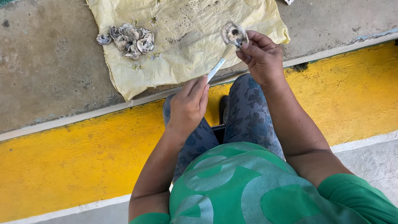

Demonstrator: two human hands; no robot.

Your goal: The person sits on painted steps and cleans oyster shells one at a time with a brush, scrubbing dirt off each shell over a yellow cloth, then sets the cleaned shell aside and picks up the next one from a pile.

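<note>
My right hand [263, 58] holds up a grey, rough oyster shell [234, 34] between thumb and fingers, above the edge of a yellow woven sack [186, 37]. My left hand [188, 103] grips a thin white-handled tool [216, 69] whose tip points up toward the shell. On the sack's left part lies a pile of several grey shells [128, 39]. My knees in blue patterned trousers [248, 116] are below the hands.
The sack lies on a grey concrete floor [45, 62]. A wide yellow painted band [74, 157] with white borders crosses the floor under my legs. Small bits of debris dot the sack.
</note>
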